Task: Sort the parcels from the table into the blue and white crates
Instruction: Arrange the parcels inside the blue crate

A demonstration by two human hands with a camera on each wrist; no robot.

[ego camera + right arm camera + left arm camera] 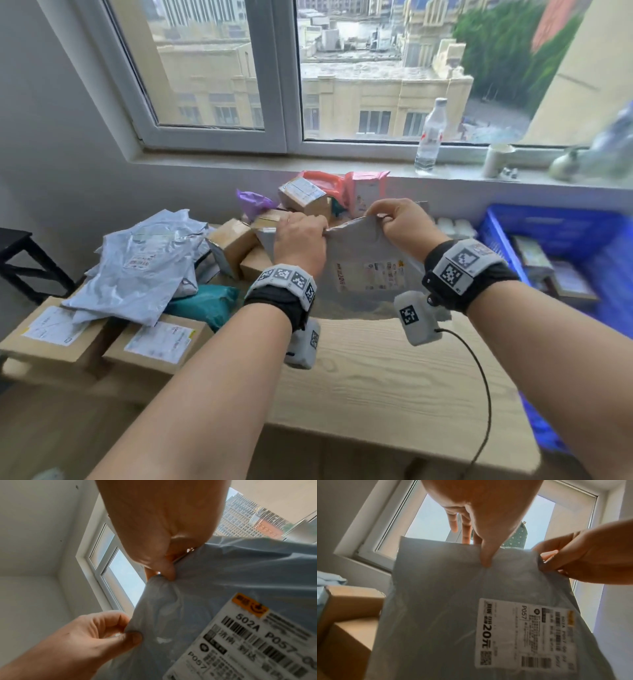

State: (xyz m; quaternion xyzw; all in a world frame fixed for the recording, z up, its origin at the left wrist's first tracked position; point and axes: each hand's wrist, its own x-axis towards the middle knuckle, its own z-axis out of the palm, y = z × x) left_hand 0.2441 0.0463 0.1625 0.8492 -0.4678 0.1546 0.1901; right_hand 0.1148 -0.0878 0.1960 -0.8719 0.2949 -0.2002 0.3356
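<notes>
A grey plastic mailer (363, 253) with a white shipping label (371, 275) hangs upright over the wooden table (376, 370). Both hands hold it by its top edge. My left hand (308, 233) pinches the left part of that edge, thumb in front (486, 559). My right hand (394, 219) pinches the right part, bunching the plastic (164, 573). The label (527, 635) faces me. A blue crate (548, 221) stands at the right with flat parcels inside. No white crate is in view.
On the table's left lie grey mailers (147, 260), a teal parcel (205, 305) and two labelled cardboard boxes (157, 342). More boxes with pink and purple bags (308, 195) are piled behind the hands. A water bottle (430, 137) and a cup (498, 159) stand on the windowsill.
</notes>
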